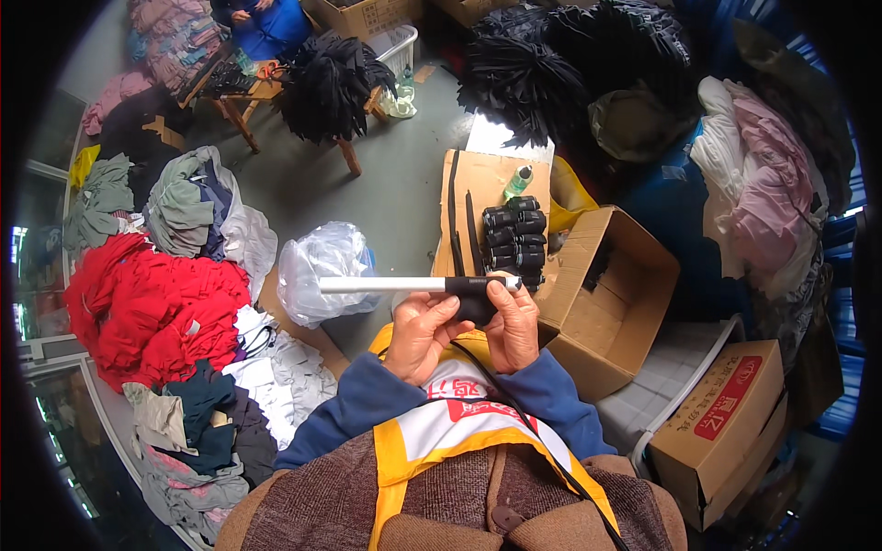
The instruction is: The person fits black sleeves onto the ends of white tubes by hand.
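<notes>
A white tube lies level in front of my chest, with a black band, seemingly cloth, wrapped around its right part. My left hand is closed below the tube, thumb and fingers pinching the band's lower left edge. My right hand grips the band and the tube's right end, its thumb on top. Just beyond, a cardboard sheet bears several black rolls, two long black strips and a green-tinted bottle.
An open cardboard box stands close at my right, near a closed carton. Red cloth and white cloth are heaped at left. A clear plastic bag sits left of the tube. Black strips drape a wooden bench; another person is beyond.
</notes>
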`<state>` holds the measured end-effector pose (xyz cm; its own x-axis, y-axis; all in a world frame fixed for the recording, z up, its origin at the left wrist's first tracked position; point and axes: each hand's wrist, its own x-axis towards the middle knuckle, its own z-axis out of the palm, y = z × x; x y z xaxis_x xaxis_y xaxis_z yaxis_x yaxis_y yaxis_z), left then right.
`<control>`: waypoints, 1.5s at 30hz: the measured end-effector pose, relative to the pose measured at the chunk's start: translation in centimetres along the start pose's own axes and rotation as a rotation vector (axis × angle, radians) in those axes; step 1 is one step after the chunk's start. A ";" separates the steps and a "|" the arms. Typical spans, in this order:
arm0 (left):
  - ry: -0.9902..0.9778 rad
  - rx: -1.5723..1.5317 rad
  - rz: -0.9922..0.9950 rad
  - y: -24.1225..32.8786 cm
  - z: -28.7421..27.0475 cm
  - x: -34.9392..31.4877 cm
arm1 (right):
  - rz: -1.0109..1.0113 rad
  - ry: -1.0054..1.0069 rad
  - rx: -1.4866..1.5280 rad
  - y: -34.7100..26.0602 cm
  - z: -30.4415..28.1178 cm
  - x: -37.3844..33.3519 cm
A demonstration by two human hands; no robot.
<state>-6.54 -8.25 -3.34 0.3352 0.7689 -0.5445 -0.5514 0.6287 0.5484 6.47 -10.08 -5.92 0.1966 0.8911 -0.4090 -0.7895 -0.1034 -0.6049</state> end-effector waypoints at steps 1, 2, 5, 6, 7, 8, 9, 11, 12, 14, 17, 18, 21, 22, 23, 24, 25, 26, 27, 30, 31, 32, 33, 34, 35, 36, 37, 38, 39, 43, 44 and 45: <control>-0.039 -0.024 0.039 0.1 0.3 -0.1 | 0.015 -0.018 -0.008 0.0 -0.2 0.1; -0.077 -0.048 0.079 0.1 0.5 -0.1 | 0.030 -0.037 -0.016 -0.1 -0.3 0.2; -0.039 -0.063 0.076 0.1 0.3 0.2 | 0.132 -0.171 0.024 -0.8 0.1 0.1; -0.041 -0.053 0.088 -0.1 0.2 0.2 | 0.132 -0.171 0.024 -0.8 0.1 0.1; -0.042 -0.053 0.088 -0.2 0.2 0.2 | 0.167 -0.158 0.113 -0.7 0.2 0.1; -0.046 0.001 0.121 -0.4 0.2 0.1 | 0.202 -0.145 0.202 -0.6 0.2 0.1; -0.053 0.055 0.151 -0.7 0.1 0.0 | 0.199 -0.143 0.203 -0.3 -0.2 0.1; -0.060 0.114 0.178 -1.0 0.1 -0.1 | 0.206 -0.093 0.030 0.6 -1.4 0.3; -0.057 0.157 0.207 -0.9 0.2 0.0 | 0.231 -0.070 0.018 0.1 -0.9 0.3; -0.049 0.190 0.262 -0.7 0.6 0.0 | 0.229 -0.052 0.029 -0.3 -0.2 0.1; -0.068 0.235 0.139 -1.4 -1.1 0.9 | 0.152 -0.008 0.021 0.0 -0.1 0.0; -0.001 0.195 0.100 -1.6 -1.3 1.1 | 0.087 0.014 0.000 0.3 -0.2 0.0; 0.061 0.032 0.039 -1.2 -0.9 0.6 | 0.001 0.015 -0.029 0.2 0.2 -0.3; 0.060 0.033 0.039 -1.1 -0.8 0.5 | 0.000 0.015 -0.028 0.2 0.2 -0.3; 0.048 0.020 0.022 -1.2 -0.7 0.5 | -0.012 0.014 -0.020 0.2 0.2 -0.3; 0.037 0.006 0.005 -1.2 -0.7 0.4 | -0.024 0.013 -0.012 0.2 0.1 -0.3; 0.026 -0.007 -0.013 -1.2 -0.6 0.3 | -0.025 0.013 -0.011 0.1 0.1 -0.3; 0.026 -0.005 -0.013 -1.1 -0.2 0.2 | -0.022 0.014 -0.001 0.0 0.1 -0.3; 0.010 -0.017 0.030 -0.9 0.1 -0.1 | -0.019 0.015 0.003 0.0 0.2 -0.4; -0.026 -0.041 0.063 -0.7 0.1 -0.2 | 0.011 -0.006 -0.007 -0.1 0.4 -0.5; -0.044 -0.051 0.054 -0.8 0.0 -0.2 | 0.011 -0.006 -0.005 -0.1 0.3 -0.6; -0.045 -0.050 0.054 -0.8 -0.1 -0.1 | 0.017 -0.014 0.012 0.0 0.2 -0.5; -0.017 -0.053 0.067 -1.0 -0.3 -0.1 | 0.024 -0.024 0.029 0.1 0.1 -0.6; 0.011 -0.056 0.080 -1.0 -0.5 0.0 | 0.039 -0.010 0.054 0.0 0.0 -0.5; 0.011 -0.057 0.081 -1.0 -0.6 -0.1 | 0.054 0.003 0.078 -0.3 -0.2 -0.2; 0.027 -0.050 0.115 -0.9 -0.7 0.0 | 0.013 -0.023 0.081 -0.6 -0.9 0.5; 0.043 -0.043 0.149 -0.8 -0.9 0.0 | -0.009 -0.042 0.050 -1.1 -1.6 0.8; 0.047 -0.049 0.160 -0.7 -1.1 0.0 | -0.048 -0.066 0.058 -1.3 -1.9 1.1; 0.046 -0.051 0.159 -0.7 -1.0 0.0 | -0.091 -0.086 0.065 -1.7 -1.8 1.1; 0.028 -0.031 0.169 -1.0 -0.5 -0.1 | 0.022 -0.173 -0.065 -0.5 -0.5 0.0; 0.014 -0.022 0.166 -1.1 -0.4 -0.1 | 0.069 -0.118 -0.108 0.6 -1.4 0.0; 0.015 -0.022 0.166 -1.1 -0.4 -0.1 | 0.088 -0.080 -0.102 0.7 -0.9 -0.2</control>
<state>-6.31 -9.11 -4.17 0.2265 0.8603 -0.4568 -0.6154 0.4899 0.6175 6.42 -10.71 -6.83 0.0790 0.9087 -0.4098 -0.7379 -0.2232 -0.6370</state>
